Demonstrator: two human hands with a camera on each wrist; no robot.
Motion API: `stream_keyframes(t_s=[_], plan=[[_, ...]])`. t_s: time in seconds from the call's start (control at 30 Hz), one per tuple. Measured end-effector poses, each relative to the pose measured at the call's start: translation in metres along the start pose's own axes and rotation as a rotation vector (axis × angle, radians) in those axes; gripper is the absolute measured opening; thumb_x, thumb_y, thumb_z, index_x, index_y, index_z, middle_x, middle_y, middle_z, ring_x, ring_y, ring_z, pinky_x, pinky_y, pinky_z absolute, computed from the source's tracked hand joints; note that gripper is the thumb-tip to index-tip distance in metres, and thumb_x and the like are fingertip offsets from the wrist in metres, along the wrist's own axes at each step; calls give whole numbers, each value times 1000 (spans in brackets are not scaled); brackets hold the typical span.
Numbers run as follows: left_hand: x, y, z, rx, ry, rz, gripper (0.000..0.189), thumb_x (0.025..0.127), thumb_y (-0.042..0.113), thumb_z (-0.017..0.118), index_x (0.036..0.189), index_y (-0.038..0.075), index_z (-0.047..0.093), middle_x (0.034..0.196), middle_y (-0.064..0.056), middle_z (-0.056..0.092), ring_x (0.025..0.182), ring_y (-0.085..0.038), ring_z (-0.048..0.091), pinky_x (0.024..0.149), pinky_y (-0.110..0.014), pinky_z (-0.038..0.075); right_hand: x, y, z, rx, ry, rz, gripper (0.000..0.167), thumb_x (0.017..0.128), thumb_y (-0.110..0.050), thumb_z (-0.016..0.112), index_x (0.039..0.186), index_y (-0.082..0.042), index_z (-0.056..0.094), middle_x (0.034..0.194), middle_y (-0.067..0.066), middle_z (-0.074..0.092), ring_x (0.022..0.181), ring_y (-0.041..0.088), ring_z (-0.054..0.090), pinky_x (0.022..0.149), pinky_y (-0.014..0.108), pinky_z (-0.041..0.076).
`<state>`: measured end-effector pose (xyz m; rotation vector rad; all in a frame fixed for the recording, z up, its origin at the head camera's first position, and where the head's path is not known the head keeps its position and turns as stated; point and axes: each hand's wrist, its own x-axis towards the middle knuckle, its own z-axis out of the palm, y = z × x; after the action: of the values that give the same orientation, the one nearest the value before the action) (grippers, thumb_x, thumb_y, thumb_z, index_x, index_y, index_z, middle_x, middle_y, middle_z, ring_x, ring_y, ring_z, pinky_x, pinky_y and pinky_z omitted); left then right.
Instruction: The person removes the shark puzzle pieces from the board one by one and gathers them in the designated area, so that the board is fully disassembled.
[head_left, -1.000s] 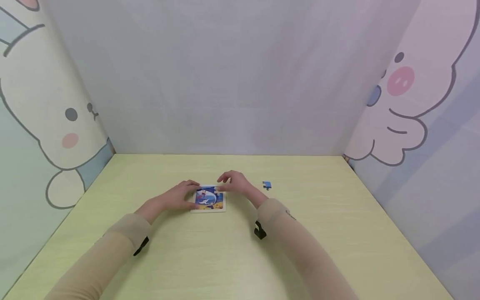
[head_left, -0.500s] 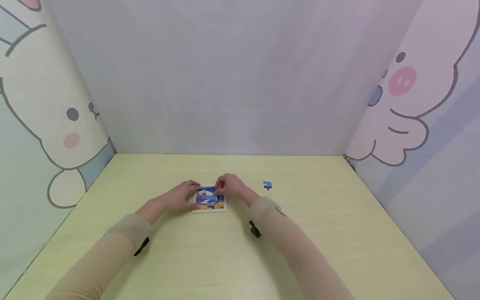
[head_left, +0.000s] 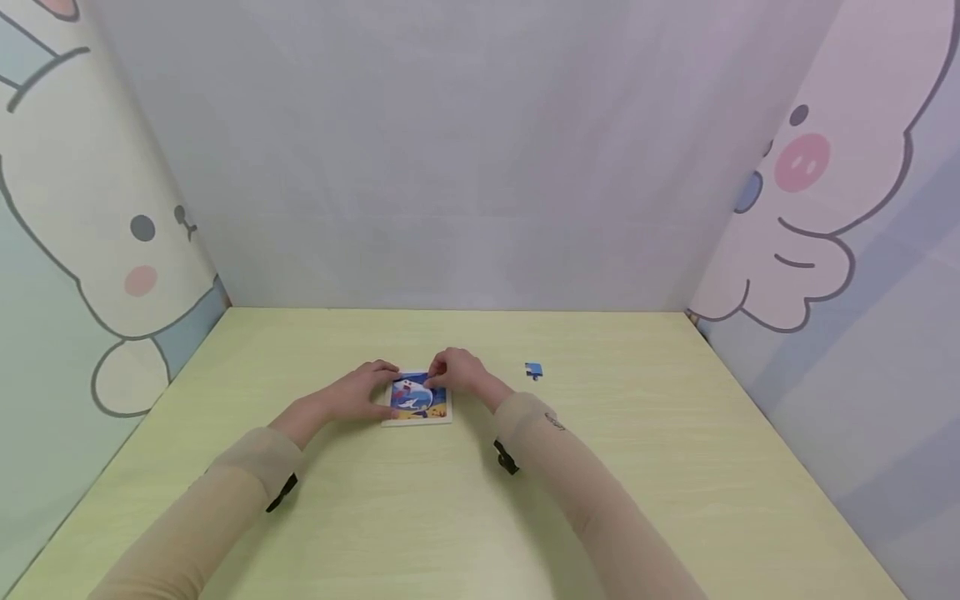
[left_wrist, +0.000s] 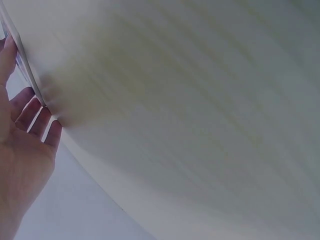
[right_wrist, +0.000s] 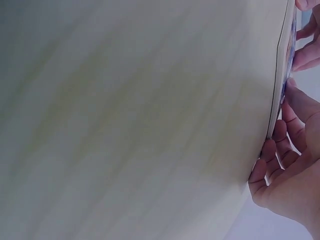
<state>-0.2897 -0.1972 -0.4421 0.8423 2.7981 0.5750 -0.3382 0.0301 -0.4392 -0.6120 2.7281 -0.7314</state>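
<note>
A small square jigsaw puzzle [head_left: 417, 402] in a white tray [head_left: 417, 422] lies on the table, its picture showing a white and blue sea animal over yellow sand. My left hand [head_left: 351, 395] holds the tray's left side, thumb at the near corner and fingers at the far one. Over the upper right part of the picture, my right hand [head_left: 461, 371] has thumb and index finger together, pinching a puzzle piece mostly hidden by the fingers. In the right wrist view the right thumb [right_wrist: 302, 102] lies against the picture side, other fingers curled by the tray edge.
One loose blue puzzle piece [head_left: 533, 370] lies on the table to the right of the right hand. The pale yellow table [head_left: 420, 517] ends at a plain back curtain [head_left: 465, 167], with cartoon-printed side curtains at left and right.
My right hand has moved slightly left onto the puzzle, its spread fingers drawing together over the upper right part. The left hand and the loose piece have stayed put.
</note>
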Motion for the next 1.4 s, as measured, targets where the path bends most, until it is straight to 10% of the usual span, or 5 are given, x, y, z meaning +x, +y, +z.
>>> stream_keyframes(t_s=[1.4], plan=[[1, 0, 3, -18, 23, 1, 62, 81, 44, 71, 132, 18, 46, 137, -11, 48, 129, -34, 41, 106, -57, 31, -2, 5, -4, 119, -43, -104, 9, 91, -20, 64, 98, -14, 63, 90, -2, 63, 81, 11, 56, 74, 22, 47]])
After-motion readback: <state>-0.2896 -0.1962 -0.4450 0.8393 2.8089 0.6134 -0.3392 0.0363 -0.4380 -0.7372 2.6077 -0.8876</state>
